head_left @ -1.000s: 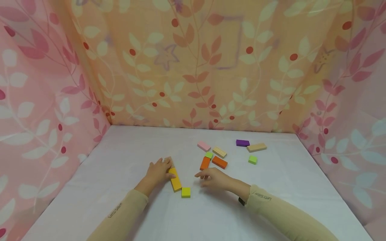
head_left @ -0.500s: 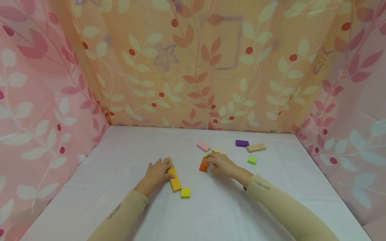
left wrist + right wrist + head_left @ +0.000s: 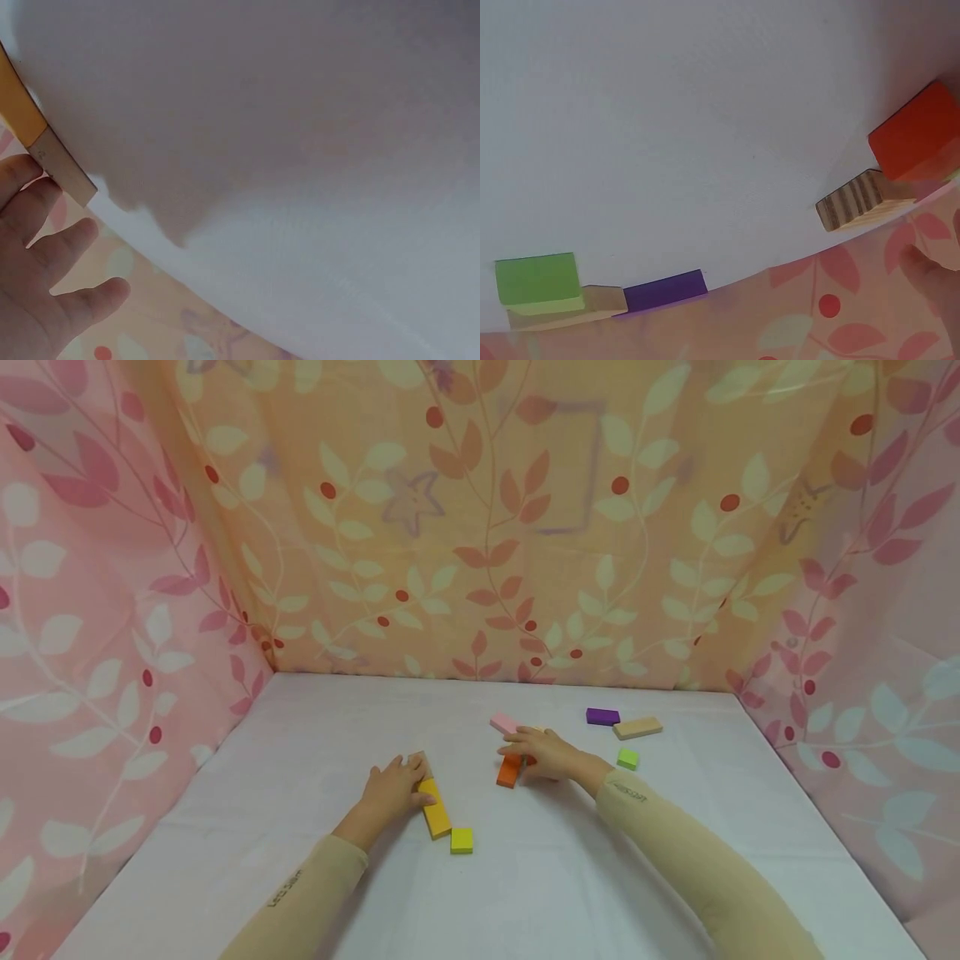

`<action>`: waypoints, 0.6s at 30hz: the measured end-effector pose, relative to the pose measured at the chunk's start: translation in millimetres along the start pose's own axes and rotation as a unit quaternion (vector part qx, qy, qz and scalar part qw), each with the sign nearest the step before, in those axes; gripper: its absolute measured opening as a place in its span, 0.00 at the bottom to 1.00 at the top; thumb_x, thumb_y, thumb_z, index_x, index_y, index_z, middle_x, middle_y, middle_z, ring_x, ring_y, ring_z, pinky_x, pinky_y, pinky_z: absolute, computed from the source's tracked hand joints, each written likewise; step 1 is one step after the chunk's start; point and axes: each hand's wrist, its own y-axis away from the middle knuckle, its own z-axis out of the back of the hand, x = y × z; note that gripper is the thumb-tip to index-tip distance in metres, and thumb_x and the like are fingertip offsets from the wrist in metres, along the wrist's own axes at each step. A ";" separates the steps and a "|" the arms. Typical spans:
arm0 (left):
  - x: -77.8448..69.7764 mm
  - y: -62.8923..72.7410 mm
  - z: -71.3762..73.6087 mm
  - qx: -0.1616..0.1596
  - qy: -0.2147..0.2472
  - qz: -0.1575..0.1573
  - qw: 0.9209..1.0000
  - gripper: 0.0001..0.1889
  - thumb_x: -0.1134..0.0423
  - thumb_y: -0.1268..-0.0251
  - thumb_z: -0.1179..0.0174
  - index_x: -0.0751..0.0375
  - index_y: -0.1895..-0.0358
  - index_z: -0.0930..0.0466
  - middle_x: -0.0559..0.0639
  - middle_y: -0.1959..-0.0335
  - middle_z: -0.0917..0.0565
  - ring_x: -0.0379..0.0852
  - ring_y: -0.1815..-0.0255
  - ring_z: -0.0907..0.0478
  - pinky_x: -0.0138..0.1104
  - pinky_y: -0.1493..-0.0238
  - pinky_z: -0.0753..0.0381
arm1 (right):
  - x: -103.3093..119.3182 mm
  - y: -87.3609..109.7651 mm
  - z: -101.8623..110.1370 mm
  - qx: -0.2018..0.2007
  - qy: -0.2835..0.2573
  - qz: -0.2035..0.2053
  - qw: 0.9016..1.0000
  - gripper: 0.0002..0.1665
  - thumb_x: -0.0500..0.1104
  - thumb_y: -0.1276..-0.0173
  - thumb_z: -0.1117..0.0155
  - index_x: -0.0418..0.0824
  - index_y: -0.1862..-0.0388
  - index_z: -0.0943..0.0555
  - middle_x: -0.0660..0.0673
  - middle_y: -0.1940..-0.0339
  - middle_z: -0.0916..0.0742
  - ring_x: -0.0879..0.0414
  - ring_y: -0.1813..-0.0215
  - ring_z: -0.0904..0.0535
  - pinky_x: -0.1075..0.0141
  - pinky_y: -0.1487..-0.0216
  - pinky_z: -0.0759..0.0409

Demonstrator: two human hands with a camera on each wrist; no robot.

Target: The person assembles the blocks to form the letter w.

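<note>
My left hand (image 3: pixel 392 792) rests by a plain wooden block (image 3: pixel 420 762) and a yellow block (image 3: pixel 437 817) set end to end, thumb over the yellow one. Its fingers (image 3: pixel 71 244) spread loosely in the left wrist view, with two tips at the plain block's side. A small yellow-green square block (image 3: pixel 461 841) lies at the yellow block's near end. My right hand (image 3: pixel 551 753), fingers extended, reaches over a cluster of blocks. One orange block (image 3: pixel 508 772) shows beside it; another orange block (image 3: pixel 919 135) and a striped wooden block (image 3: pixel 855 199) are mostly hidden in the head view.
A pink block (image 3: pixel 502 723) lies just beyond the right fingers. Farther right are a purple block (image 3: pixel 602 717), a plain wooden block (image 3: pixel 637 728) and a small green block (image 3: pixel 627 759). Patterned cloth (image 3: pixel 480 527) walls the white table (image 3: pixel 337 718) behind and at both sides.
My right hand has moved away from me, from in front of the orange blocks to over the cluster, covering several of them. The left hand has stayed in place.
</note>
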 end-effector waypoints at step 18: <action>-1.5 0.0 0.0 0.001 0.006 0.002 1.000 0.38 0.44 0.39 0.38 0.65 0.32 0.31 0.60 0.29 0.34 0.65 0.30 0.40 0.66 0.38 0.40 | -7.6 -19.2 -2.6 0.035 0.007 -0.006 0.999 0.25 0.43 0.39 0.28 0.50 0.42 0.17 0.39 0.29 0.28 0.37 0.26 0.46 0.33 0.32 0.52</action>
